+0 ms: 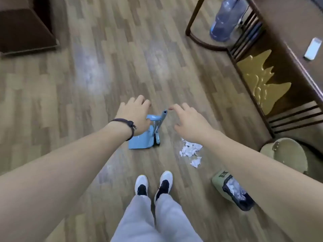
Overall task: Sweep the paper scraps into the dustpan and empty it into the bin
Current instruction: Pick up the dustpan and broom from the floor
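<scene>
A light blue dustpan [139,141] stands upright on the wooden floor with a blue broom [160,126] clipped beside it, handles pointing up at me. My left hand [134,114] hovers over the dustpan handle, fingers apart, holding nothing. My right hand [190,122] is open just right of the broom's handle tip, fingertips close to it but apart. White paper scraps [191,151] lie in a small pile on the floor right of the dustpan. A green bin [232,191] with a black liner and some white waste stands at the lower right, partly hidden by my right forearm.
A dark wooden table [288,32] with a carved side runs along the right; a white box [312,48] lies on it. A blue water jug [227,18] stands under it. A round stool [284,154] sits by the bin. Brown furniture [24,27] fills the upper left. My shoes [153,183] are below.
</scene>
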